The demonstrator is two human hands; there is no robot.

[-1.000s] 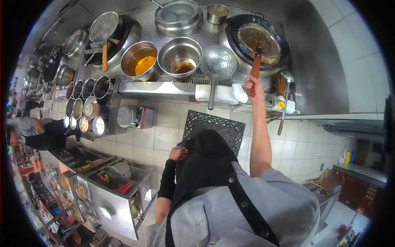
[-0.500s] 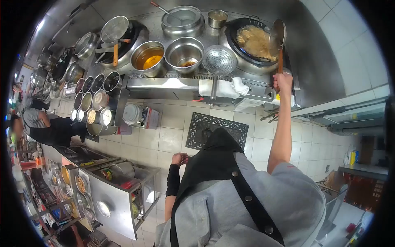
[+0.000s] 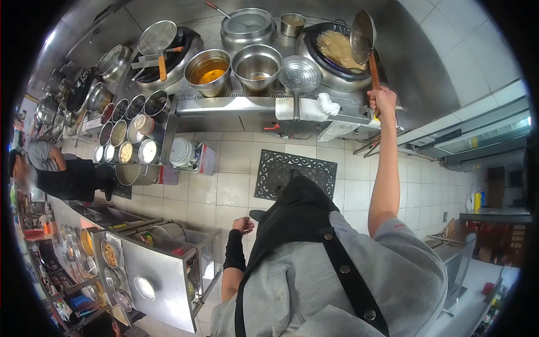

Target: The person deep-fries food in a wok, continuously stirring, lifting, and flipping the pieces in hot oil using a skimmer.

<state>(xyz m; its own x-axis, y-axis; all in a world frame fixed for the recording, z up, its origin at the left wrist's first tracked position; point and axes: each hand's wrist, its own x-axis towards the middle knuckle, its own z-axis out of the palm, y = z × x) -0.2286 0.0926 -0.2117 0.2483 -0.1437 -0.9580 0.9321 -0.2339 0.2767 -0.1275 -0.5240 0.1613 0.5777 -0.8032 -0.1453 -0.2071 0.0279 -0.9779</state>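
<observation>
My right hand [image 3: 384, 102] is closed round the wooden handle of a ladle with a wide round metal head [image 3: 362, 37]. The head is tilted on edge over the right side of a wok [image 3: 370, 62]. Pale brown food in liquid [image 3: 339, 49] fills the wok, which sits on a round burner. I cannot tell whether the head is pierced. My left hand [image 3: 243, 225] hangs low beside my black apron [image 3: 292, 208]. Its fingers are loosely curled, and nothing shows in them.
Left of the wok are a perforated skimmer [image 3: 300, 75], a steel pot [image 3: 257, 70] and a pot of orange liquid [image 3: 209, 74]. A white cloth [image 3: 328, 104] lies along the stove edge. A floor mat [image 3: 269, 174] is below. Another person [image 3: 62, 174] stands at far left.
The ladle has moved left and up in view, its head staying at the wok's right side. My right hand has shifted slightly upward. The left hand remains low, slightly lower.
</observation>
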